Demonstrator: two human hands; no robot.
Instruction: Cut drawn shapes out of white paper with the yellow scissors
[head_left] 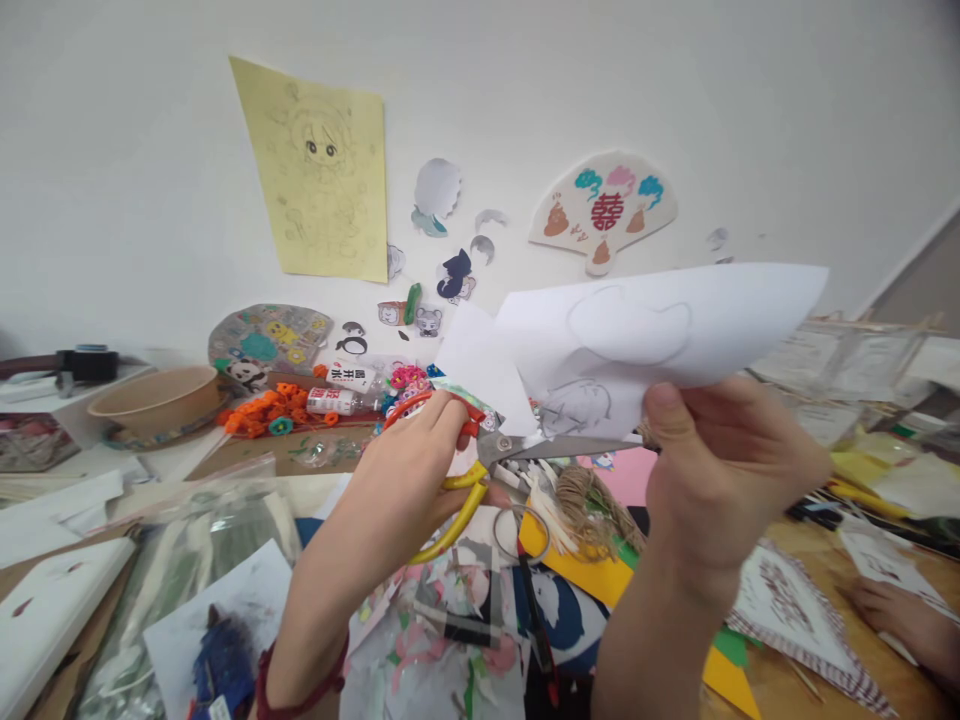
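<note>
Held up in front of the wall is a sheet of white paper [720, 315] with pencil outlines on it. My right hand [712, 470] grips its lower right edge between thumb and fingers. From the left, my left hand [416, 460] is closed round scissors [495, 450] with one red and one yellow handle. The scissor blades point right, along the paper's lower edge, and their tips end near my right hand. A cut flap of the paper hangs left, above the scissors.
Paper scraps [427, 640] and a coil of twine [592, 510] lie below the hands. A brown bowl [157, 395] and orange pieces [266, 410] stand left. Another person's hand [907, 620] is at the lower right. Drawings and a paper fan [607, 215] hang on the wall.
</note>
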